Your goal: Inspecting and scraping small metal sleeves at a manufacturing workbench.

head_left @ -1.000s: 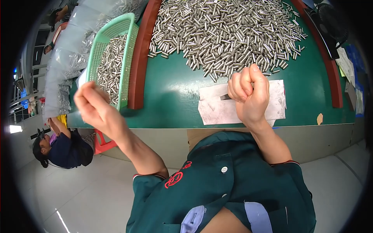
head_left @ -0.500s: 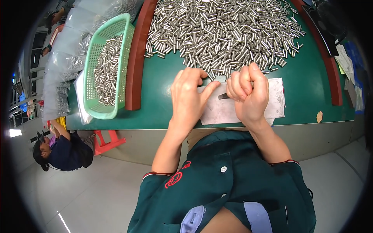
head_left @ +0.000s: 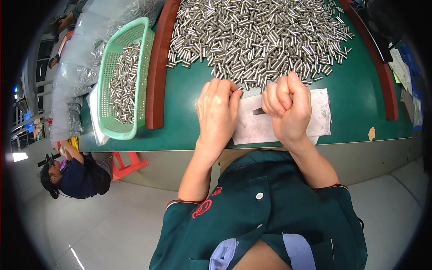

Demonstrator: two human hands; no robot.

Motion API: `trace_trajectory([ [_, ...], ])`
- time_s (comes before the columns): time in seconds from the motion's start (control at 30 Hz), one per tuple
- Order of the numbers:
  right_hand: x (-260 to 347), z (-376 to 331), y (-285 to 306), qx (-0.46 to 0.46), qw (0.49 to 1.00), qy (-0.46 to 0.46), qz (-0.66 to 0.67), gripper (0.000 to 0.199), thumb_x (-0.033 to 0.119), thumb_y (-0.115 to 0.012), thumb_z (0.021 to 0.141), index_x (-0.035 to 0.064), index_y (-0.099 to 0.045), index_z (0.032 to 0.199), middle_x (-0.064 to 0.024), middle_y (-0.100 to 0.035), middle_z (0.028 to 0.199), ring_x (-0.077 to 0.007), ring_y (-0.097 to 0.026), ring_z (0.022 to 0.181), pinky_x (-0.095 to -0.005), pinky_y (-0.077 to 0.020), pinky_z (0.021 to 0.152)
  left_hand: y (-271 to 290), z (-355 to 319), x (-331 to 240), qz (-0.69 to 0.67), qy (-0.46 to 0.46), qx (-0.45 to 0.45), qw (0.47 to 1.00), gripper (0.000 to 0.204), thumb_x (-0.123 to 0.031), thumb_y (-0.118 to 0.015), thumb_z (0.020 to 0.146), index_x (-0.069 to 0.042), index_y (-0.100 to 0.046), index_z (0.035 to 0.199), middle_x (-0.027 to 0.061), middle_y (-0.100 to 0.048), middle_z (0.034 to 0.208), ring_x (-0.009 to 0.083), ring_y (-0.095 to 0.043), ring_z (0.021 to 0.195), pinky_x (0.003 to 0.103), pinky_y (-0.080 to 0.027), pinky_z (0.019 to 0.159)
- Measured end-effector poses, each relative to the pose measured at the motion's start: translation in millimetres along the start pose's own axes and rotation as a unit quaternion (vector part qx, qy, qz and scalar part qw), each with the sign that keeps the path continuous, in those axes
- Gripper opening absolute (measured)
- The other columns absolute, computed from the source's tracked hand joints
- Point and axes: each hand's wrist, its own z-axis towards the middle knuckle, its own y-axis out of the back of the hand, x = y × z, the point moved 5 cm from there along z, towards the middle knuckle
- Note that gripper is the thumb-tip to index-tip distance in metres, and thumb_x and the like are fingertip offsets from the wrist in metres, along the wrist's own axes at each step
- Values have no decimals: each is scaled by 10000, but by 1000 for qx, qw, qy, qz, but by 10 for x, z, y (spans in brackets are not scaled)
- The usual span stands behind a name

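A large pile of short metal pins (head_left: 261,36) covers the far part of the green table (head_left: 180,112). At its near edge my left hand (head_left: 217,110) is closed, thumb and fingertips pinching what looks like one metal pin (head_left: 240,88). To the right, my right hand (head_left: 289,105) is curled into a fist above a smudged white paper (head_left: 252,128). From the little-finger side of that fist sticks the flat dark tip of a metal tool (head_left: 258,111); the fingers hide the rest, so its kind does not show.
Red-brown rails (head_left: 157,72) border the pile left and right. A green plastic basket (head_left: 101,108) of pins stands left, with clear bags of pins (head_left: 67,94) beyond. Near a red stool (head_left: 126,166), another person (head_left: 81,175) sits at lower left. A dark fan (head_left: 382,20) is far right.
My left thumb has closed against the fingers, where it stood apart before, and a pin now shows at the fingertips. My right hand has kept its place and its grip.
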Motion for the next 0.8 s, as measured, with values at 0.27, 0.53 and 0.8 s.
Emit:
trace_trajectory([
  [0.27,-5,3,-5,2,1000,0,-25,424,238,-259,919,125,-274,511,14,-260,413,-78,-175,382,-239,-179,383,-15,-236,262,-387,214,86,893,151,-45,-556,813,49,-572,930,35,-591,737,49,-505,616,188,-425,567],
  [0.53,-10,4,3,-2,1000,0,-1,429,225,-277,919,112,-269,506,11,-268,419,-67,-189,385,-230,-173,372,-40,-298,271,-405,243,106,875,148,-63,-512,848,36,-589,925,36,-600,723,52,-511,608,187,-448,574],
  [0.8,0,7,-8,7,1000,6,8,427,214,-292,918,106,-269,505,10,-275,424,-62,-202,389,-226,-170,366,-12,-293,225,-387,239,113,883,135,-40,-508,843,51,-579,914,42,-591,748,60,-502,628,191,-434,585],
])
